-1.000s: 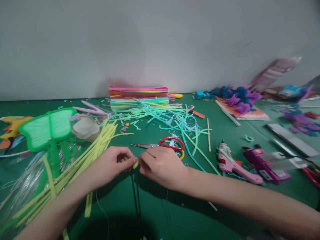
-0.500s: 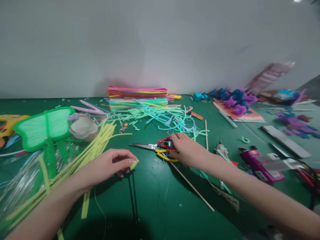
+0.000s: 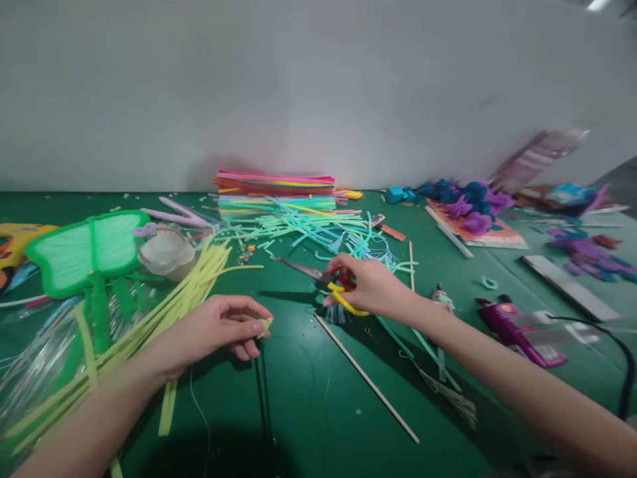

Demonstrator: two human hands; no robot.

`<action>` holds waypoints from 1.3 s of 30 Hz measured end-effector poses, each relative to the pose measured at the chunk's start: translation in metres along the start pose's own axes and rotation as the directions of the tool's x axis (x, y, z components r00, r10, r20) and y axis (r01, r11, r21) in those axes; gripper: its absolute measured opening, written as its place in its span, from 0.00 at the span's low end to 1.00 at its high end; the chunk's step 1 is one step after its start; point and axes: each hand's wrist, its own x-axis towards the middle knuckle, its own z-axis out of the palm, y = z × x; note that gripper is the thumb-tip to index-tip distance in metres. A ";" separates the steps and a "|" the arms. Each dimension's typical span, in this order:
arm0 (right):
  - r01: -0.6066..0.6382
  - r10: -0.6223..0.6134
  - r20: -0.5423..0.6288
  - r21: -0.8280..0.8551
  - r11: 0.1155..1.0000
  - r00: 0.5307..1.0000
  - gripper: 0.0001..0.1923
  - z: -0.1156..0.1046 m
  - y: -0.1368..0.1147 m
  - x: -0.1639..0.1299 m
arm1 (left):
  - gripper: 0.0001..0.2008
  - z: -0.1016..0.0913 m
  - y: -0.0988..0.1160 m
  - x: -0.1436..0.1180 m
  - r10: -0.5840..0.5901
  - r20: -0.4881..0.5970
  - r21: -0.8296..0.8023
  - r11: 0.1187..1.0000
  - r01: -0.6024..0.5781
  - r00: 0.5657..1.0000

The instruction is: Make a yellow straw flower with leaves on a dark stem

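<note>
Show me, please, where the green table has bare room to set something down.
The widest patch lies at the front, between the left hand and the long pale stick, crossed by a faint thread. Another lies between the green curl and white rod. Yellow strips crowd the left; coloured strips, the back middle.

Scissors [image 3: 314, 271] and stacked pipe cleaners [image 3: 277, 190] mark a craft workspace.
</note>
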 end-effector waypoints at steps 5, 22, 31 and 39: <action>0.181 -0.193 -0.116 -0.107 0.978 0.974 0.28 -0.018 0.004 -0.016 | 0.20 -0.003 -0.002 0.001 -0.023 0.019 -0.006 1.000 0.023 1.000; 0.669 -0.735 0.074 -0.484 0.564 0.674 0.13 -0.033 0.004 0.000 | 0.17 -0.003 -0.017 0.016 0.096 0.118 -0.106 0.991 -0.083 0.988; 0.690 -0.738 0.151 -0.514 0.510 0.658 0.13 -0.035 -0.001 0.014 | 0.15 -0.005 -0.015 0.016 0.112 0.118 -0.085 0.991 -0.102 0.987; 0.734 -0.734 0.242 -0.486 0.475 0.635 0.14 -0.042 -0.002 0.023 | 0.14 -0.005 -0.014 0.016 0.128 0.123 -0.082 0.990 -0.118 0.984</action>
